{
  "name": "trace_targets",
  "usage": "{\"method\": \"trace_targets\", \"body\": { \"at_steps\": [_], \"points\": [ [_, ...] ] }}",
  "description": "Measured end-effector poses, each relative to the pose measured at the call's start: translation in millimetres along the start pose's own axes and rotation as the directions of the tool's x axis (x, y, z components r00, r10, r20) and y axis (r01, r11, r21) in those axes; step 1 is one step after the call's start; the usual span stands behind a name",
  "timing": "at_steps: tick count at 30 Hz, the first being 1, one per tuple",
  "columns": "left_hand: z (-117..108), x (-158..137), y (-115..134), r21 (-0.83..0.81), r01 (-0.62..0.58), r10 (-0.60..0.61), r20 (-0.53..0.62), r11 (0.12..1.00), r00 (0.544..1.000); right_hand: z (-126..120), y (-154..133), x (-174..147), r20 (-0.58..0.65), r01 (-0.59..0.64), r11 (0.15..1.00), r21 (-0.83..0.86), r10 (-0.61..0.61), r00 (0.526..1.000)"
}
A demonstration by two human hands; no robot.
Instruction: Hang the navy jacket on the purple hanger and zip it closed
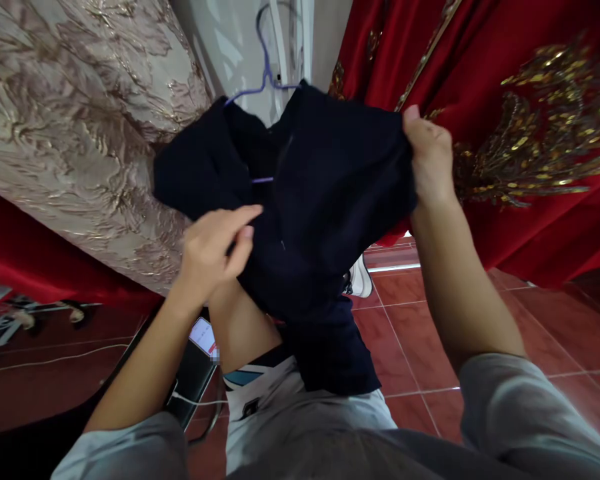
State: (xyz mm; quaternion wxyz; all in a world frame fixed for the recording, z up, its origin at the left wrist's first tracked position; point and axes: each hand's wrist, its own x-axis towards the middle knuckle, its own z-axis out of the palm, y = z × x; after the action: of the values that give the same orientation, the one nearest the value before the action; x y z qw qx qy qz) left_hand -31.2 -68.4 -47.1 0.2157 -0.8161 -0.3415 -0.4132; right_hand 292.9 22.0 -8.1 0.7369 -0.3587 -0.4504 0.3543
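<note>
A dark navy shirt (325,180) with an open V-shaped neck is spread out in front of me, its lower part hanging over my lap. Inside it sits a thin purple hanger (266,79), whose hook rises above the neck and whose lower bar shows through the opening. My right hand (430,157) grips the shirt's right sleeve edge, with the thumb on top and the other fingers partly hidden. At the front opening, below the neck, my left hand (217,243) touches the cloth with its index finger stretched out and thumb apart; its remaining fingers are mostly hidden.
Beige textured fabric (90,120) hangs at the left, red cloth with gold sequins (535,127) at the right. A lit phone (204,335) lies on a dark surface by my left leg, near a white cable (195,402). Red tiles (405,340) cover the floor.
</note>
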Motion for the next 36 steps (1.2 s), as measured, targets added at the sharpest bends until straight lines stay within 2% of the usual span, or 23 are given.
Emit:
{"method": "trace_targets", "body": {
  "at_steps": [1, 3, 5, 8, 11, 13, 14, 16, 18, 20, 21, 22, 23, 24, 25, 26, 27, 28, 29, 30, 33, 36],
  "points": [
    [5.1, -2.4, 6.3, 0.004, 0.013, -0.014, 0.142, 1.000, 0.990, -5.3, -2.5, -1.3, -0.030, 0.021, 1.000, -0.004, -0.021, 0.999],
    [16.5, -6.7, 16.8, 0.030, 0.093, -0.097, 0.364, 0.995, 0.926, -20.2, -1.8, -11.5, -0.061, 0.034, 0.999, -0.012, -0.035, 0.998],
    [28.3, -10.1, 25.8, 0.069, 0.161, -0.174, 0.484, 0.985, 0.858, -36.0, 5.1, -25.6, -0.090, 0.026, 1.000, -0.001, -0.026, 0.996],
    [44.9, -13.0, 36.6, 0.135, 0.290, -0.315, 0.542, 0.948, 0.779, -51.3, 19.9, -39.0, -0.111, -0.004, 0.999, 0.041, 0.008, 0.994],
    [61.2, -15.8, 38.7, 0.259, 0.428, -0.495, 0.566, 0.866, 0.659, -56.4, 32.1, -36.1, -0.109, 0.047, 0.995, 0.084, -0.038, 0.993],
    [72.8, -20.2, 33.1, 0.319, 0.458, -0.553, 0.585, 0.830, 0.594, -59.4, 37.2, -29.7, -0.107, 0.069, 0.996, 0.059, -0.063, 0.992],
    [78.6, -23.5, 28.9, 0.320, 0.468, -0.559, 0.592, 0.824, 0.580, -61.5, 39.0, -27.2, -0.110, 0.065, 0.998, 0.018, -0.062, 0.992],
    [89.1, -31.9, 21.0, 0.263, 0.498, -0.547, 0.587, 0.826, 0.597, -66.4, 41.4, -27.9, -0.140, 0.058, 0.995, -0.077, -0.068, 0.988],
    [96.0, -41.4, 18.2, 0.138, 0.526, -0.506, 0.553, 0.839, 0.662, -68.8, 43.0, -41.3, -0.222, 0.150, 0.963, -0.223, -0.200, 0.954],
    [97.8, -49.9, 24.0, -0.025, 0.534, -0.455, 0.490, 0.845, 0.744, -65.0, 46.1, -70.3, -0.309, 0.269, 0.869, -0.416, -0.413, 0.856],
    [96.8, -53.3, 30.4, -0.103, 0.536, -0.441, 0.452, 0.838, 0.775, -60.5, 49.1, -89.8, -0.335, 0.291, 0.806, -0.516, -0.503, 0.797],
    [94.9, -56.2, 38.7, -0.172, 0.542, -0.439, 0.414, 0.823, 0.797, -54.5, 53.4, -111.3, -0.366, 0.274, 0.783, -0.558, -0.529, 0.766],
    [92.5, -58.7, 48.3, -0.232, 0.551, -0.446, 0.380, 0.802, 0.810, -47.5, 59.1, -133.4, -0.396, 0.233, 0.811, -0.537, -0.486, 0.779],
    [89.9, -60.9, 58.8, -0.282, 0.560, -0.459, 0.352, 0.779, 0.816, -40.1, 66.0, -154.6, -0.394, 0.145, 0.869, -0.473, -0.356, 0.847],
    [87.5, -63.0, 69.3, -0.326, 0.569, -0.474, 0.327, 0.755, 0.817, -32.6, 73.9, -173.3, -0.302, 0.028, 0.912, -0.409, -0.164, 0.939],
    [85.5, -65.2, 79.3, -0.369, 0.575, -0.487, 0.308, 0.730, 0.817, -25.6, 82.1, -188.6, -0.144, -0.105, 0.927, -0.361, 0.056, 0.988],
    [84.1, -67.6, 88.2, -0.410, 0.581, -0.501, 0.294, 0.704, 0.814, -19.3, 90.1, -199.7, 0.011, -0.219, 0.913, -0.343, 0.237, 0.971],
    [83.2, -70.3, 95.7, -0.445, 0.586, -0.517, 0.279, 0.677, 0.809, -13.9, 97.3, -206.6, 0.144, -0.300, 0.888, -0.349, 0.368, 0.919],
    [82.9, -73.1, 101.5, -0.474, 0.592, -0.537, 0.263, 0.652, 0.801, -9.5, 103.5, -209.7, 0.231, -0.344, 0.865, -0.365, 0.442, 0.867],
    [83.0, -75.8, 105.8, -0.495, 0.599, -0.560, 0.245, 0.629, 0.791, -6.0, 108.3, -210.0, 0.274, -0.358, 0.852, -0.382, 0.474, 0.837],
    [84.2, -81.6, 111.9, -0.546, 0.624, -0.632, 0.208, 0.559, 0.747, 0.4, 116.2, -204.5, 0.298, -0.355, 0.849, -0.392, 0.482, 0.824],
    [87.6, -82.3, 115.4, -0.597, 0.665, -0.718, 0.202, 0.449, 0.666, 4.4, 120.1, -204.6, 0.298, -0.423, 0.854, -0.303, 0.507, 0.809]
  ]
}}
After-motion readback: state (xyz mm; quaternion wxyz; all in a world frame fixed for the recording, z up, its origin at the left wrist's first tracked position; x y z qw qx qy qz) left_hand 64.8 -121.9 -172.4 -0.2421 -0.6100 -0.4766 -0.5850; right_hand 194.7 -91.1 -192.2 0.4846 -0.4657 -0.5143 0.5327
